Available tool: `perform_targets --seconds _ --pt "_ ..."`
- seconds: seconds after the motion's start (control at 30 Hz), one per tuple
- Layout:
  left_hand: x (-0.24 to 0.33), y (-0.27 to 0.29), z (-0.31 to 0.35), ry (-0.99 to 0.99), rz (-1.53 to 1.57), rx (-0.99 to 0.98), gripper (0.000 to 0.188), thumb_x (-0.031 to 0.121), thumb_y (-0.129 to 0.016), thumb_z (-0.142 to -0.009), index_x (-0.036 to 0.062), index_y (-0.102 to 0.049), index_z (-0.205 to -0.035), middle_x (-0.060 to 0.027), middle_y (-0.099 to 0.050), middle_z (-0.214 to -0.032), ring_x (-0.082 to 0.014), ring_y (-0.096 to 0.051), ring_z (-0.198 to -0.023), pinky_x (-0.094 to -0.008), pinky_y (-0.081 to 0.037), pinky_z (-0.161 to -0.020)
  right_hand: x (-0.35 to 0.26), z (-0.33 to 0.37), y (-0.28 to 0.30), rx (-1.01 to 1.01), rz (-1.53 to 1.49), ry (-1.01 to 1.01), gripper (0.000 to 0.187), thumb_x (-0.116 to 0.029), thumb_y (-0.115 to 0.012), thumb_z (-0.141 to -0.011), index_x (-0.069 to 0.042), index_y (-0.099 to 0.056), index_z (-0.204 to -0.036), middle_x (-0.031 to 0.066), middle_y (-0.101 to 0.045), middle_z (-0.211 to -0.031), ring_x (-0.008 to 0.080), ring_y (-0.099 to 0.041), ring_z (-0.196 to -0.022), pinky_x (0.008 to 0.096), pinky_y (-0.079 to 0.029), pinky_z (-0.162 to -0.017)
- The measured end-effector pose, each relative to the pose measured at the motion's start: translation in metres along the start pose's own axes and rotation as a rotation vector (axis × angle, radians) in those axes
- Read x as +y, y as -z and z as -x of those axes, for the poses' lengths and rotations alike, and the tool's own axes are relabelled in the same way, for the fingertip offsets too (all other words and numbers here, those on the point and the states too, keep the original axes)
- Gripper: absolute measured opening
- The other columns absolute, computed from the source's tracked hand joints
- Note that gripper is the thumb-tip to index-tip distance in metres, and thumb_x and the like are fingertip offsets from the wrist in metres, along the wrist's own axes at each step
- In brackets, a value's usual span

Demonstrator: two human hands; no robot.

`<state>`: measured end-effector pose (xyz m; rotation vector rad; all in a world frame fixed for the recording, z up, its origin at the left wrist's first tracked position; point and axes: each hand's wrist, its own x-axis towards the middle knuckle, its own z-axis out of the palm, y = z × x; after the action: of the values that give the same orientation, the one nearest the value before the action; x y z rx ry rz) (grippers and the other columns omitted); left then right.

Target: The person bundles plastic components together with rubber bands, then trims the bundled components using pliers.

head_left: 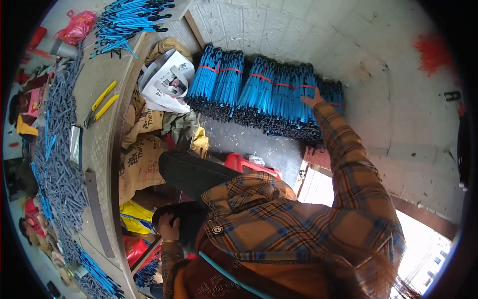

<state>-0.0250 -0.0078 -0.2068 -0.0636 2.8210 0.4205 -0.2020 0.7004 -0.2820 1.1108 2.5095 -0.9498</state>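
Here, right hand (311,99): it reaches toward 2 o'clock and appears to touch the rod bundles (256,92); some fingers look apart, but I cannot tell whether they clamp a rod.
Left hand (170,228): at 7 o'clock, it rests on the dark-trousered knee (188,222) with its fingers apart, holding nothing that I can see; probably this steadies the body.
Bundle row: the rod bundles stand from 12 to 2 o'clock, close together near the whitish wall (239,22), perhaps so that they support each other.
Red bands (261,77): they go around the bundles, likely to stop the rods from spreading.
Rods: straight, slim, bright blue, seemingly plastic, with black ends.
Worktable (97,154): at 9 o'clock, pale-topped; grey pieces (62,189), short and narrow, form a rough heap along it, and loose blue rods (132,22) lie criss-cross at 11 o'clock.
Yellow-handled snips (105,95): at 10 o'clock, near the table edge, maybe for easy reach.
Brown sacks (142,167): creased, papery, beside the table.
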Motion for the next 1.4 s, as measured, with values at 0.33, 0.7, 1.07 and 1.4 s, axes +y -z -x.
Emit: perform_targets --seconds 0.33,0.7,1.07,1.4 --pt "0.057 0.033 -0.051 0.167 0.181 -0.166 0.034 0.02 -0.064 -0.073 0.0006 -0.058 -0.101 -0.0175 -0.059 -0.101 -0.031 -0.055 -0.096 -0.0353 -0.042 -0.085 0.005 -0.005 -0.031 0.02 -0.149 -0.026 0.109 -0.057 -0.066 -0.061 -0.005 -0.008 -0.139 0.0272 -0.034 -0.131 0.035 -0.036 -0.121 0.0377 -0.033 -0.097" --pt "0.043 0.034 -0.073 0.172 0.369 -0.234 0.034 0.014 -0.063 -0.075 -0.0017 -0.056 -0.105 -0.0167 -0.06 -0.101 -0.0265 -0.058 -0.092 -0.0327 -0.045 -0.082 0.001 -0.02 -0.047 0.01 -0.039 -0.185 0.085 -0.053 -0.054 -0.074 -0.01 -0.017 -0.138 0.0219 -0.031 -0.134 0.0349 -0.035 -0.121 0.0405 -0.029 -0.099" --pt "0.05 0.036 -0.057 0.231 0.429 -0.285 0.035 0.012 -0.063 -0.076 -0.0022 -0.055 -0.107 -0.0175 -0.059 -0.103 -0.025 -0.059 -0.092 -0.0319 -0.045 -0.081 -0.029 -0.004 -0.071 0.108 0.611 0.065 0.066 -0.044 -0.046 -0.082 -0.015 -0.021 -0.137 0.011 -0.014 -0.144 0.03 -0.012 -0.132 0.0466 -0.017 -0.103" --pt "0.029 0.09 -0.02 0.217 0.18 -0.012 0.038 0.015 -0.066 -0.071 0.0005 -0.055 -0.105 -0.018 -0.058 -0.101 -0.0311 -0.054 -0.097 -0.0382 -0.042 -0.086 -0.028 -0.029 -0.075 0.06 0.608 0.154 0.062 -0.044 -0.051 -0.079 -0.017 -0.032 -0.132 0.0125 -0.026 -0.139 0.0304 -0.024 -0.128 0.0389 -0.021 -0.105"
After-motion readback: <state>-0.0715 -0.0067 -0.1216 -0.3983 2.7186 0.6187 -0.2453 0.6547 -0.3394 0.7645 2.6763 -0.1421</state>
